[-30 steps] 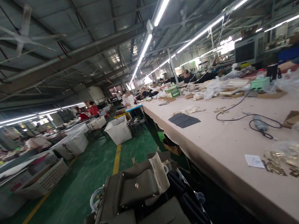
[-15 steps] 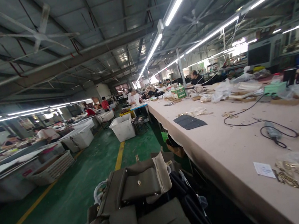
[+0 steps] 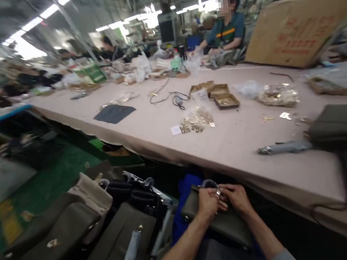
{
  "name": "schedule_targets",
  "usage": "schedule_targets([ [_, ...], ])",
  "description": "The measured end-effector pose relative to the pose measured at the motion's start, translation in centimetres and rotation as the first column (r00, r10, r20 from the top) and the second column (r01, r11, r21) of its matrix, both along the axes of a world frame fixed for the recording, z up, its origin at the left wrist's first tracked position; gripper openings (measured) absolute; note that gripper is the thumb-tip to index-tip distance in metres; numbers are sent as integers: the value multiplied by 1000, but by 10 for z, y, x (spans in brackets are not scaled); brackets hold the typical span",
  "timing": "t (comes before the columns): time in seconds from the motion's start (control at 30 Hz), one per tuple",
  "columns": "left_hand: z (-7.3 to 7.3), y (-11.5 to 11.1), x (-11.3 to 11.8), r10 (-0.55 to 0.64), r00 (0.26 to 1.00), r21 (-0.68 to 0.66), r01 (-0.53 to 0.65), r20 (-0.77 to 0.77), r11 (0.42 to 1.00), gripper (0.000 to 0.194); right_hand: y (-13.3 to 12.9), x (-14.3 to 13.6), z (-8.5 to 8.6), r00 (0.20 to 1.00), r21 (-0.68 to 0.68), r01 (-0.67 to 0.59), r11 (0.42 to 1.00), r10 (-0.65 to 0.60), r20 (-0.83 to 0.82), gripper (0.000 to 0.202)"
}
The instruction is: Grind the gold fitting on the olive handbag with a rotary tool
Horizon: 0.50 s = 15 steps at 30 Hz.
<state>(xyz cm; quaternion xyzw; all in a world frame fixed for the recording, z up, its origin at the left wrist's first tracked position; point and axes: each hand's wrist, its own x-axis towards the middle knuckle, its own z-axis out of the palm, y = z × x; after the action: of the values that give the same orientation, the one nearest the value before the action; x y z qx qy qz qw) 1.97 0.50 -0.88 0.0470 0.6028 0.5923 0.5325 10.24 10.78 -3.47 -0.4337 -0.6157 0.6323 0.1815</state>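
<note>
An olive-green bag [image 3: 231, 225] lies on my lap, over blue cloth [image 3: 185, 191]. My left hand [image 3: 209, 204] is closed at the bag's upper edge, its fingers around a small shiny metal fitting [image 3: 218, 192]. From the other side my right hand [image 3: 238, 198] pinches at the same fitting, thumb and fingertips close together. A greyish loop [image 3: 210, 183] rises just behind the fingers. The fitting's exact kind is too small and blurred to tell. To my left several more olive bags [image 3: 72, 229] are piled, with dark ones [image 3: 127, 193] beside them.
A long table [image 3: 158, 136] with a pinkish cover runs ahead. On it are gold metal parts [image 3: 197, 120], small boxes [image 3: 224, 99], a grey tool [image 3: 283, 147], a dark panel [image 3: 114, 113] and a large carton [image 3: 300, 32]. A co-worker [image 3: 227, 28] sits across the table.
The view has swung right and down from the aisle to the table and my lap. Both my hands and the bag between them now show; neither hand was in view before.
</note>
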Motion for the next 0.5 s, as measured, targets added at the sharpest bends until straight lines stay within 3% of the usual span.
schedule_targets([
  [0.03, -7, 3, 12, -32, 999, 20, 32, -13, 999, 39, -1, 21, -4, 999, -9, 32, 999, -32, 15, 35],
  [0.1, -15, 4, 20, -60, 996, 59, 64, -60, 996, 35, -3, 37, -9, 998, -33, 64, 997, -64, 6, 35],
  [0.3, -17, 1, 10, -75, 978, 32, 83, -196, 996, 27, -9, 20, -17, 991, -166, 108, 980, -120, -63, 41],
  [0.5, -21, 5, 14, -39, 983, 66, 52, -178, 996, 25, -9, 23, -21, 970, -302, 118, 946, -175, -166, 53],
])
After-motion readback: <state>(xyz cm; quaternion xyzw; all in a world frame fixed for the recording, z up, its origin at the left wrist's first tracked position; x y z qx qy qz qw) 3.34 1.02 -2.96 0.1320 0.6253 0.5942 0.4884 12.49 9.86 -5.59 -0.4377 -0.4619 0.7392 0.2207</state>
